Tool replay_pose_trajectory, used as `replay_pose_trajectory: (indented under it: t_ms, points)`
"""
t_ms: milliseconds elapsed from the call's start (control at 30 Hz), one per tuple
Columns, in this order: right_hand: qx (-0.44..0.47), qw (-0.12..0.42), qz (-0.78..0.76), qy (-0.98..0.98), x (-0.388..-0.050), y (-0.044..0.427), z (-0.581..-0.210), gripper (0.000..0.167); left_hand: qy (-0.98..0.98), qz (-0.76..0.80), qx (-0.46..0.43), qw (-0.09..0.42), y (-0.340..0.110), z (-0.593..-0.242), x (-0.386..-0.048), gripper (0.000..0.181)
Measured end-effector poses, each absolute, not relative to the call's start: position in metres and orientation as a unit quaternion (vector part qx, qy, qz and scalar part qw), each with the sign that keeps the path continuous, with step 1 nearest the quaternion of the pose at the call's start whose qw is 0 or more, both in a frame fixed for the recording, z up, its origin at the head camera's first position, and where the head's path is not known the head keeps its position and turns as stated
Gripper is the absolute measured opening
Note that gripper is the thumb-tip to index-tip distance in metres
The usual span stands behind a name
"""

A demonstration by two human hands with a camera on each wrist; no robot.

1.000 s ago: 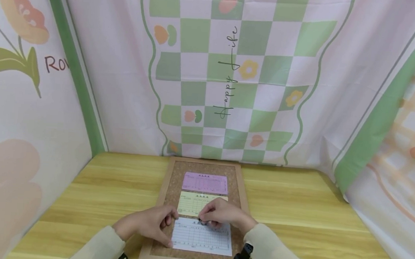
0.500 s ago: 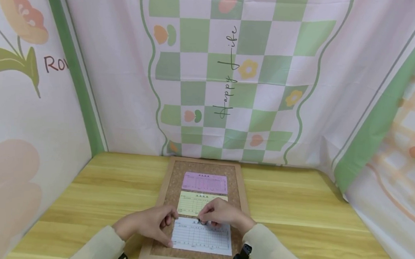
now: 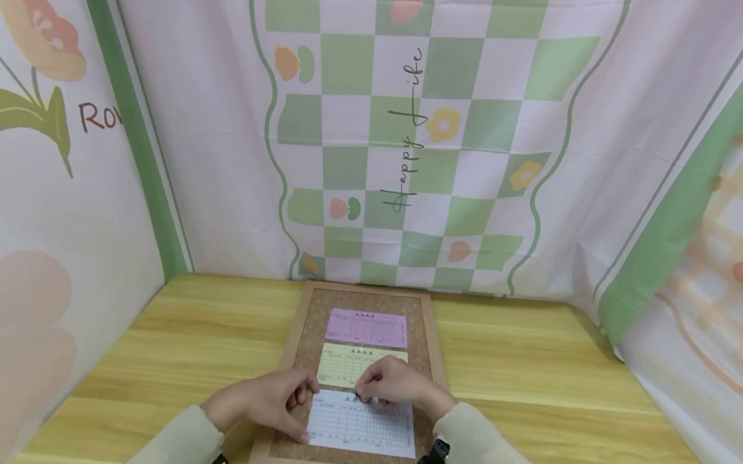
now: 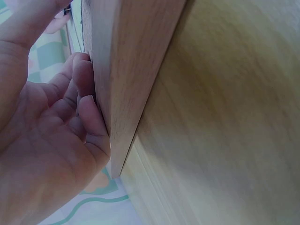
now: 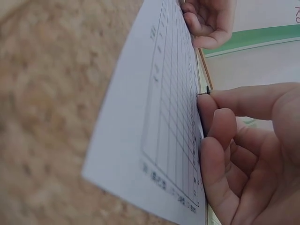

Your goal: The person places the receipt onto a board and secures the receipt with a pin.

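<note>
A white printed form [image 3: 360, 429] lies on the framed cork board [image 3: 313, 328], nearest the person. My left hand [image 3: 269, 399] touches the form's left side, thumb at the lower corner and index finger at the upper one. In the left wrist view, its other fingers [image 4: 89, 112] bend loosely beside the wooden frame [image 4: 133, 61]. At the form's top edge, my right hand [image 3: 396, 380] pinches a small black-headed thumbtack [image 5: 207, 90] between thumb and index finger. The tack's thin metal point shows against the paper in the right wrist view. Part of the form's heading is hidden by the fingers.
Above the white form lie a yellow form [image 3: 336, 365], partly covered by the right hand, and a pink form [image 3: 367, 328]. The board rests on a wood-grain table [image 3: 529, 387]. Printed curtains [image 3: 222, 142] hang behind and at both sides.
</note>
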State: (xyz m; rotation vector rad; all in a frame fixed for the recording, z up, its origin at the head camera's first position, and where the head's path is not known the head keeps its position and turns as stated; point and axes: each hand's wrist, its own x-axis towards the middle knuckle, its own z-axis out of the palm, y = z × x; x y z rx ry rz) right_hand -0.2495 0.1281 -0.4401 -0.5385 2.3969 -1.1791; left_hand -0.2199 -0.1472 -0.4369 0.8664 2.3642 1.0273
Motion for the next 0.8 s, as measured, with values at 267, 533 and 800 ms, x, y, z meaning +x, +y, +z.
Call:
replay_pose_trajectory:
  t_ms: [267,533,800]
  points:
    - [-0.197,0.207,-0.425,0.859,-0.2467,0.1275,-0.4387,0.006,0.845,0.379,0.312,0.215,-0.1475,-0.4373,-0.2198,0.059]
    - [-0.197,0.205,-0.417,0.863,-0.2452,0.1259,-0.4368,0.007,0.845,0.375,0.319,0.210,-0.1487,-0.4389,-0.2208,0.059]
    - [-0.207,0.200,-0.413,0.864,-0.2438,0.1262,-0.4357,0.006,0.849,0.369,0.317,0.205,-0.1480,-0.4393,-0.2215,0.060]
